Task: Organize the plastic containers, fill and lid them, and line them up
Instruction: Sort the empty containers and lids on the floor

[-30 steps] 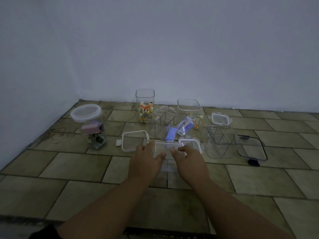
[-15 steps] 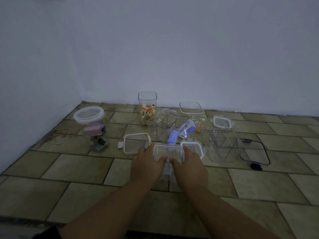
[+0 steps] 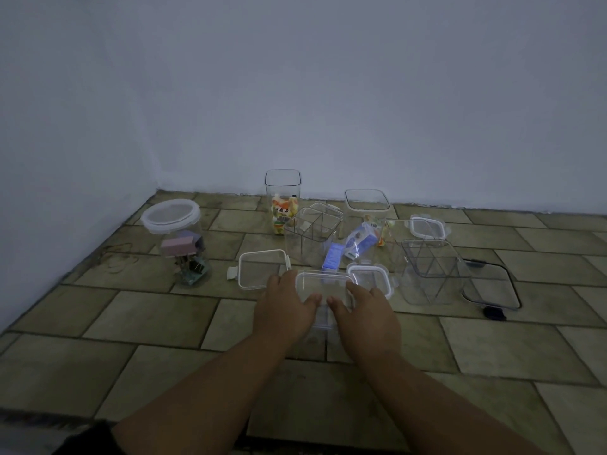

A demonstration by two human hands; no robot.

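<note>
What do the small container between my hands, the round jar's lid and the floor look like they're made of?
The small container looks like clear, glossy hard plastic: the floor shows through it and its rim catches light. The round jar's lid is probably whitish translucent plastic with a milky rim. The floor seems matte stone or ceramic tile, given the grout lines.

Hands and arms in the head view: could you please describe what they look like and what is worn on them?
The left hand and right hand are bare, with no gloves, rings or watch visible. The forearms are bare too. What looks like a dark sleeve shows by the left elbow at the bottom edge.
</note>
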